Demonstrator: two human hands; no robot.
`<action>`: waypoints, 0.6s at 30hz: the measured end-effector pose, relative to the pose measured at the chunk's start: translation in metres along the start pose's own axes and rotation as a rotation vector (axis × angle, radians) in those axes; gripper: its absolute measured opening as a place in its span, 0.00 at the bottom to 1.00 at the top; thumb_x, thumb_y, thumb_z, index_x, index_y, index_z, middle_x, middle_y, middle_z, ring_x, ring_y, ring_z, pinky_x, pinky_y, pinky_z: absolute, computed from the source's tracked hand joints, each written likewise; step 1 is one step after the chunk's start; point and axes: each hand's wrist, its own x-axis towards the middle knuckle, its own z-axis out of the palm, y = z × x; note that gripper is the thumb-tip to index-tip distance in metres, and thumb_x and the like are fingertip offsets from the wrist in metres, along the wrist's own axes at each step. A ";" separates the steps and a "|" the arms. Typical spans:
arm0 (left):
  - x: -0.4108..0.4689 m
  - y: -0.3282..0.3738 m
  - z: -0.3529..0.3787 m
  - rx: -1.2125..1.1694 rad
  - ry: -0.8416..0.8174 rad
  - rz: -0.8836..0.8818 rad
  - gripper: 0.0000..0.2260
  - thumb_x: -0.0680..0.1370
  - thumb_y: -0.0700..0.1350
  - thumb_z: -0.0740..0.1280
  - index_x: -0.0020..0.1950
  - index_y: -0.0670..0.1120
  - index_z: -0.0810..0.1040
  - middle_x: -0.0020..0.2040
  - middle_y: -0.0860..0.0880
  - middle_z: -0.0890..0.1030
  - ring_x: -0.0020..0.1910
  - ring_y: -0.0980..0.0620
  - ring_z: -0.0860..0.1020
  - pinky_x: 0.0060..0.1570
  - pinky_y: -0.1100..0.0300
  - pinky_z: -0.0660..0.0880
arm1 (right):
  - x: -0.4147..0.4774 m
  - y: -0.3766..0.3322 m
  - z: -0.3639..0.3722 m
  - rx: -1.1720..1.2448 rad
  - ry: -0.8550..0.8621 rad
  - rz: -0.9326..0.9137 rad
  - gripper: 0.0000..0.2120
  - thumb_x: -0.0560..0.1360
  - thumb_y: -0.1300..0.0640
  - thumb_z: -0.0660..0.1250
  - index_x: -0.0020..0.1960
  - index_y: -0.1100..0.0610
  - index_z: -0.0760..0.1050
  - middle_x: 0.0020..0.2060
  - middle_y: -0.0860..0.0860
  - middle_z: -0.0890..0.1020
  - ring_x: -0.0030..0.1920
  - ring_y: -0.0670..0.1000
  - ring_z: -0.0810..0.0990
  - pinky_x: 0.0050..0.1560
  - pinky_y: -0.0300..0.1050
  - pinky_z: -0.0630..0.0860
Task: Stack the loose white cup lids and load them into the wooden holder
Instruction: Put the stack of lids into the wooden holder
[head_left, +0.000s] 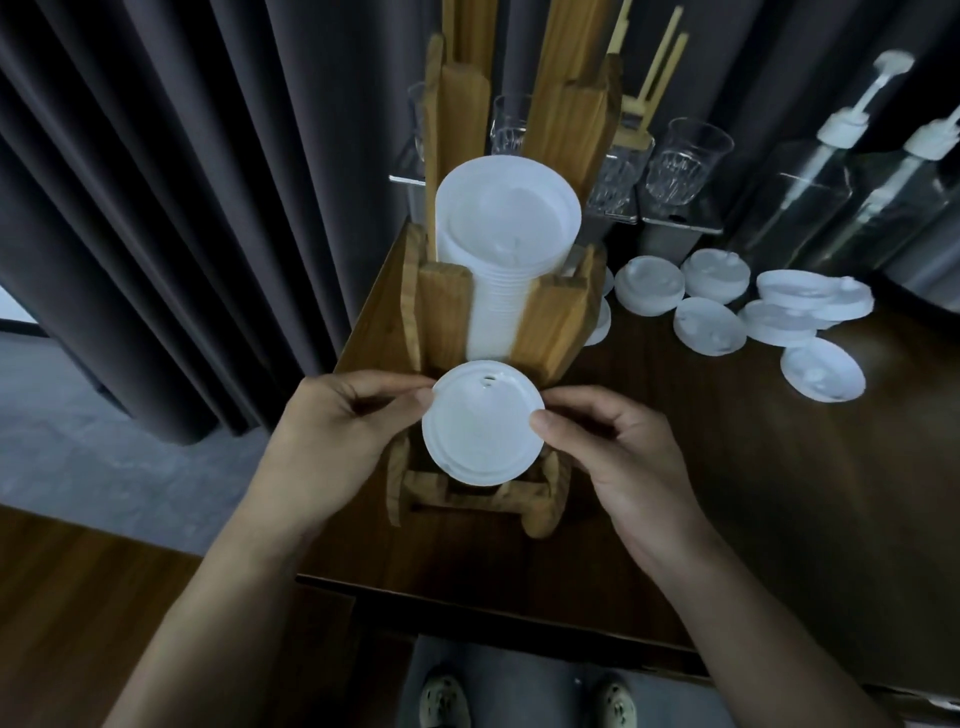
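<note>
In front of holder: one lid pinched at rim, L hand & R hand on opposite edges, prob. to keep it level for loading. Loose lids lie right of holder on worktop.

A dark grey pleated curtain hangs from my nine to eleven o'clock. Below it, at eight o'clock, lies pale grey flooring, and wood-grained boards sit at seven. The dark brown table fills my three to five o'clock. At one o'clock a clear ribbed glass stands on a metal stand, and another glass shows at twelve (partly hidden). Two clear pump bottles with white pump heads lean side by side at two o'clock. At six o'clock I see my two shoes and grey trousers.
</note>
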 end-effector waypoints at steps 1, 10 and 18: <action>0.002 -0.002 0.000 0.010 -0.008 -0.001 0.05 0.78 0.45 0.74 0.51 0.52 0.89 0.47 0.58 0.89 0.51 0.62 0.85 0.55 0.65 0.76 | 0.001 0.001 0.000 -0.013 0.007 0.005 0.09 0.74 0.59 0.77 0.54 0.54 0.86 0.47 0.49 0.89 0.50 0.47 0.88 0.51 0.39 0.82; 0.015 -0.009 -0.007 0.148 -0.094 -0.053 0.05 0.76 0.43 0.76 0.49 0.53 0.89 0.45 0.59 0.88 0.48 0.65 0.84 0.51 0.72 0.74 | 0.009 0.005 0.002 -0.079 0.009 0.103 0.11 0.74 0.58 0.78 0.56 0.53 0.86 0.45 0.48 0.90 0.50 0.46 0.88 0.57 0.43 0.82; 0.023 -0.011 -0.008 0.299 -0.137 0.000 0.06 0.76 0.45 0.78 0.45 0.57 0.90 0.42 0.60 0.88 0.47 0.62 0.85 0.60 0.56 0.80 | 0.015 0.009 -0.002 -0.226 -0.001 0.032 0.12 0.73 0.58 0.79 0.56 0.53 0.87 0.47 0.43 0.89 0.50 0.39 0.86 0.49 0.30 0.78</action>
